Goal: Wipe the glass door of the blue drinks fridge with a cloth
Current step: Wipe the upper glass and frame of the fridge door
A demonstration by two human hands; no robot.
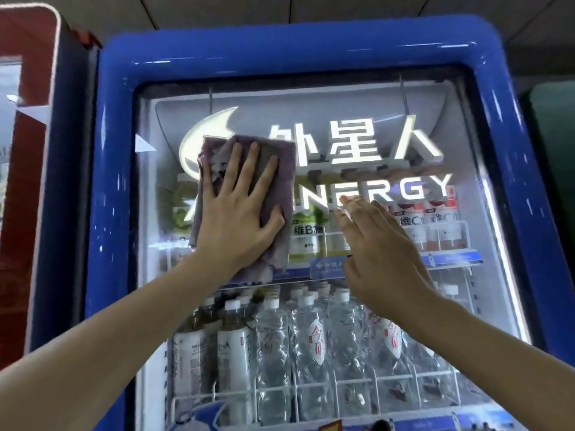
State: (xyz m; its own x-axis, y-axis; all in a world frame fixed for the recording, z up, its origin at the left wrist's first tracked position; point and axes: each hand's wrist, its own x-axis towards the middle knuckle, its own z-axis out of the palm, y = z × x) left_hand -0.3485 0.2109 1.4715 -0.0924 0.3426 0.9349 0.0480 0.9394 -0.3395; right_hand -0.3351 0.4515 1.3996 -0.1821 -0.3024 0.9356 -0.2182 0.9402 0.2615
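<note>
Under the flat left hand (236, 209) lies the cloth (280, 169); right hand (382, 253) spread, seemingly touching glass door (420, 306).

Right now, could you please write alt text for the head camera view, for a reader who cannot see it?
A person's left hand presses a purple cloth flat against the glass door of a blue drinks fridge, over its lit logo. The right hand is raised open beside it, blurred, in front of shelves of bottles.
</note>
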